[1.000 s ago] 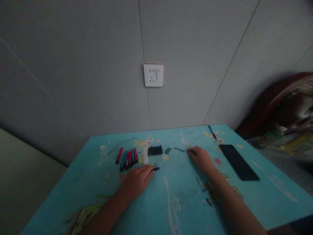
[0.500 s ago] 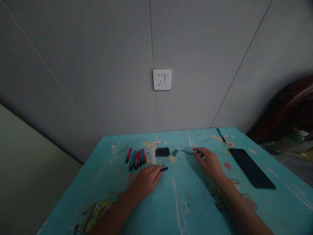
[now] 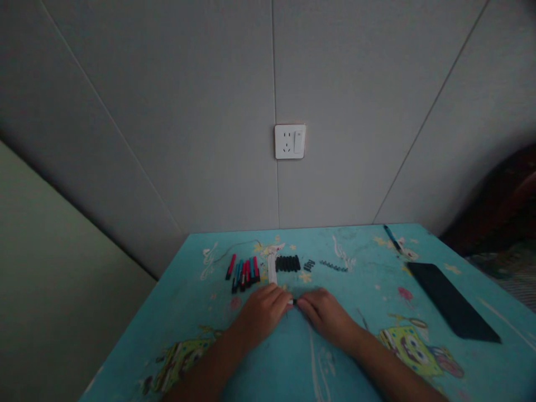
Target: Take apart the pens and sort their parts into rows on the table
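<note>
My left hand (image 3: 266,307) and my right hand (image 3: 323,314) meet at the middle of the table, fingertips pinched toward each other. Between them shows a short black and white pen part (image 3: 293,301), mostly covered by the fingers. The white bit lies at my left fingertips and the black bit at my right ones. Just beyond my left hand lie thin white rods (image 3: 272,268), side by side. Right of these is a row of black pen barrels (image 3: 288,263), followed by a few small dark pieces (image 3: 309,266) and a line of tiny dark parts (image 3: 334,266).
Red and blue pen pieces with black ends (image 3: 245,273) lie left of the rods. A dark flat pouch-like item (image 3: 452,301) rests at the right, with a blue and black pen (image 3: 392,238) behind it. A socket (image 3: 290,142) is on the wall behind the table (image 3: 167,312).
My right hand has left the line of tiny parts and come left and nearer to me, meeting my left hand at the pen part. The whole view has shifted slightly.
</note>
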A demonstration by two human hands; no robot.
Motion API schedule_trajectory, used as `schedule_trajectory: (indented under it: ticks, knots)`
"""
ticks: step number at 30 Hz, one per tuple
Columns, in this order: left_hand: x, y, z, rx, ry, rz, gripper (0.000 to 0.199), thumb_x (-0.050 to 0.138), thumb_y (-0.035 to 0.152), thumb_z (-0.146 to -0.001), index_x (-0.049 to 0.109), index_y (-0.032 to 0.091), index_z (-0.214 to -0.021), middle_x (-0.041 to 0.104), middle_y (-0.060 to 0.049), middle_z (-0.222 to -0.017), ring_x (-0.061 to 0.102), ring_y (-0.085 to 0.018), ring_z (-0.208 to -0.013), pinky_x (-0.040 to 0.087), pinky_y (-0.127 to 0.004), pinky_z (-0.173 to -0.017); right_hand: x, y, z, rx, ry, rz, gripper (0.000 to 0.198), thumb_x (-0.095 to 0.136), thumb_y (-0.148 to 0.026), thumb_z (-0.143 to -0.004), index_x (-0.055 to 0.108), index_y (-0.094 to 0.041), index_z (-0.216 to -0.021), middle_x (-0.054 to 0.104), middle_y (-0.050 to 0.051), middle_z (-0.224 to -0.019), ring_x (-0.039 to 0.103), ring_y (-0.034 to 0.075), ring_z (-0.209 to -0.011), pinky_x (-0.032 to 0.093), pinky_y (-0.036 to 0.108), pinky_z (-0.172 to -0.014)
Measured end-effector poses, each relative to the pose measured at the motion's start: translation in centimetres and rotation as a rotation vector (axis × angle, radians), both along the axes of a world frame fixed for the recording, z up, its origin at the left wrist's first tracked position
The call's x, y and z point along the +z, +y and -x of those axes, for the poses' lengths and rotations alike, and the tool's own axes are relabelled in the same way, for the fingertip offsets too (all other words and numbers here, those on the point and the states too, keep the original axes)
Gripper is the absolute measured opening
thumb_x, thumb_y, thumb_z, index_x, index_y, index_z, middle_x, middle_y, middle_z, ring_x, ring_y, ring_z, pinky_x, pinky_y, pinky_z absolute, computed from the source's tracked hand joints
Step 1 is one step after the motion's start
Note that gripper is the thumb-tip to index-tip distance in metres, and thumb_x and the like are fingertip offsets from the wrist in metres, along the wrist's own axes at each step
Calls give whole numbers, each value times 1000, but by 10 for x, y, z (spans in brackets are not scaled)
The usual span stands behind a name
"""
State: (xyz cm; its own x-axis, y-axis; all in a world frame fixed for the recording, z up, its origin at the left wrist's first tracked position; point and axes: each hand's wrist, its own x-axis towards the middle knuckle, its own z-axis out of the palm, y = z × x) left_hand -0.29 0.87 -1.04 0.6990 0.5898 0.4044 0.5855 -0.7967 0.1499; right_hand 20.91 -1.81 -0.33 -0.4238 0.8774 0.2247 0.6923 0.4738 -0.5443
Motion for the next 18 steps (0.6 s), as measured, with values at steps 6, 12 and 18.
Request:
schedule_trajectory:
  ticks: [6, 12, 18]
  knots:
    - [-1, -4, -4, 36, 3, 72, 11, 51, 25, -96, 60, 18, -95, 64, -3, -85, 63, -19, -83, 50, -30, -71, -2, -1, 0, -27, -17, -21, 29, 43, -33, -100, 64, -20, -85, 67, 3, -82, 61, 19, -79, 43, 30, -77]
    - [-1, -1, 1, 33, 20, 142, 19, 48, 23, -97, 59, 17, -83, 64, -1, -73, 63, -15, -68, 48, -25, -62, 2, -5, 2, 10, -64, -101, 18, 52, -30, -97, 67, -21, -100, 68, 5, -90, 59, 23, -88, 44, 35, -83]
    - [-5, 6, 5, 50, 6, 66, 16, 49, 26, -97, 62, 18, -94, 67, -3, -83, 65, -18, -80, 52, -29, -71, 0, -1, -2, -79, 121, -39, 26, 50, -33, -97, 63, -24, -117, 67, 7, -106, 60, 22, -99, 45, 35, -89]
